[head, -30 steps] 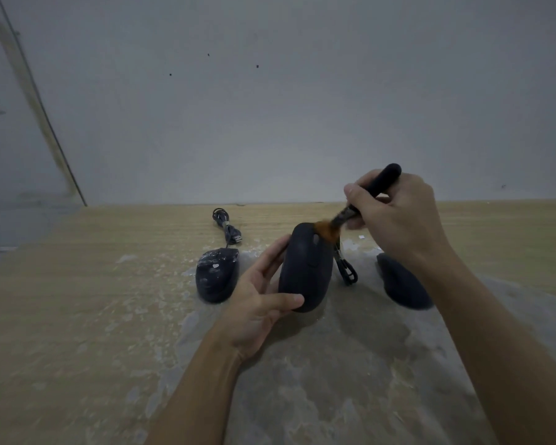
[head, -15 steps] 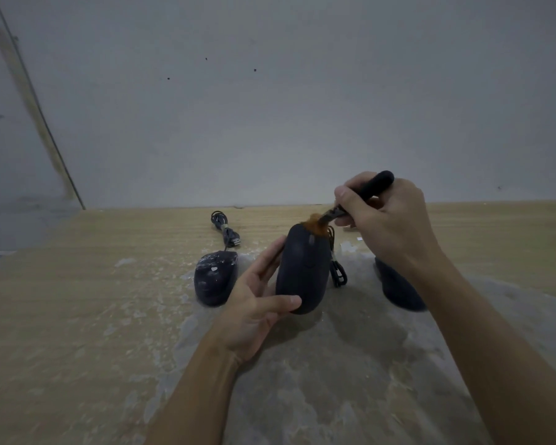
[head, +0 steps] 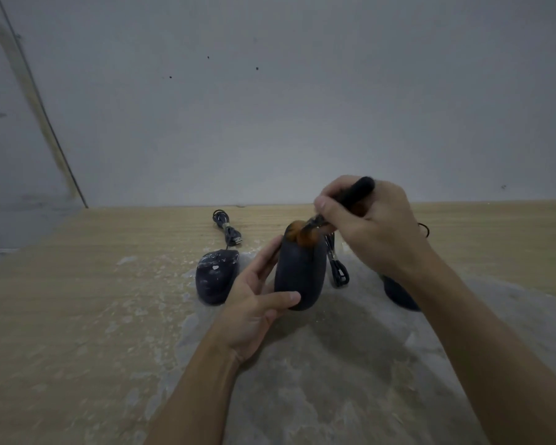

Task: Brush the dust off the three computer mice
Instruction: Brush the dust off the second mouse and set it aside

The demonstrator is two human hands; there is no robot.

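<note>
- Grey wall [head: 302, 107] behind, wooden tabletop [head: 77, 284] with a pale dusty smear across the middle, dim light.
- We see the left hand [head: 254, 309] holding the middle mouse [head: 299, 277] tipped up on its near end, thumb curled across the lower front, fingers up along its left side. Grip is wrapped round the body, firm looking.
- We judge it is propped like this so the far end faces the brush and loosened dust drops off, not back onto the shell.
- Right hand [head: 369, 226] pinches the brush [head: 350, 197] low on the black handle, fingers curled round it, pen style. Probably for short controlled strokes.
- Orange bristles [head: 302, 234] press on the top end of the middle mouse, splayed against it.
- Left mouse [head: 215, 277] lies flat just beside the left hand, white dust patches visible on it, so we judge it not yet cleaned.
- Its cable [head: 227, 228] is coiled behind it, plug end on the wood.
- Right mouse [head: 398, 293] lies flat, mostly hidden by the right forearm; dust state we cannot tell.
- Another bundled cord [head: 337, 268] hangs just right of the middle mouse, likely its own lead.
- Containers: none in view, nothing to report inside any.
- We put the task at mid way: one mouse under the brush, at least one to go.
</note>
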